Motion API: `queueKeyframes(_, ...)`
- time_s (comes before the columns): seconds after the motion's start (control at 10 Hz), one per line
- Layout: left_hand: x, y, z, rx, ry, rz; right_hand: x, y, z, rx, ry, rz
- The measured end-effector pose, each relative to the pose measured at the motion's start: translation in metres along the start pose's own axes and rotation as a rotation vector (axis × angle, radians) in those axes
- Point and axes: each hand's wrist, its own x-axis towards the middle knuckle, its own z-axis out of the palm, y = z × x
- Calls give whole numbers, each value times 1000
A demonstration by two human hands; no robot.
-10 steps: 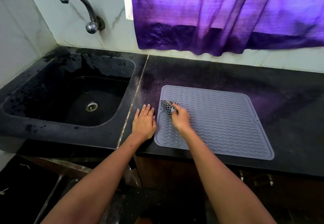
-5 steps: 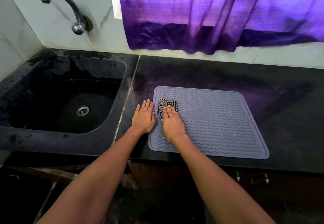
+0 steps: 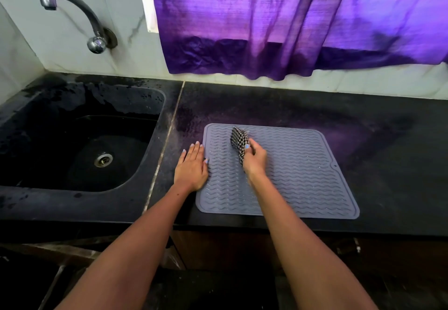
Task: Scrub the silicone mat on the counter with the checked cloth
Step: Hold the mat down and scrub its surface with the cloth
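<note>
A grey silicone mat (image 3: 303, 171) with wavy ridges lies flat on the black counter (image 3: 278, 106), close to its front edge. My right hand (image 3: 254, 159) grips a bunched black-and-white checked cloth (image 3: 238, 141) over the mat's far left part; the cloth sticks out past my fingers toward the mat's back edge. My left hand (image 3: 191, 166) lies flat with straight fingers on the counter, its thumb side resting on the mat's left edge.
A black sink (image 3: 80, 144) with a metal drain (image 3: 103, 159) is sunk into the counter at left, with a chrome tap (image 3: 72, 13) on the wall above it. A purple curtain (image 3: 291, 23) hangs over the back wall.
My right hand went from pressing the cloth flat to gripping it bunched, and moved right and toward the mat's back edge. My left hand stayed at the mat's left edge.
</note>
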Motion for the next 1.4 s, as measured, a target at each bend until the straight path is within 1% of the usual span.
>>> queueKeyframes(0.1,0,0,1,-7,7,-5,-5,-8,-12,-368,32,-288)
queueKeyframes(0.2,1,0,1,-1,15,-10,-10,-3,-10,-673,-149,-407)
queueKeyframes(0.3,1,-1,2,-17,17,-12,-9,10,-2,-995,-279,-412)
queueKeyframes(0.4,2,0,2,-34,29,-11,-9,29,5,-1147,-345,-388)
queueKeyframes(0.5,1,1,3,-31,36,-9,-10,41,8,-1222,-324,-431)
queueKeyframes(0.6,1,1,3,-29,35,-9,-5,40,9,-1225,-326,-439)
queueKeyframes(0.7,1,1,2,-25,30,-9,3,35,4,-1171,-334,-469)
queueKeyframes(0.8,0,1,1,-30,27,-8,14,21,-4,-812,-306,-302)
queueKeyframes(0.9,0,1,0,-29,34,-8,27,-5,-21,-186,-294,36)
queueKeyframes(1.0,0,1,1,-22,36,-16,33,-16,-41,-341,-133,-89)
queueKeyframes(1.1,1,0,2,-18,50,-14,19,-17,-48,-655,-212,-286)
queueKeyframes(1.2,1,0,3,-11,54,-13,8,3,-37,-932,-468,-250)
queueKeyframes(1.3,1,0,3,-20,47,-18,3,30,-27,-1138,-449,-292)
queueKeyframes(1.4,1,1,4,-30,50,-21,3,41,-27,-1137,-421,-314)
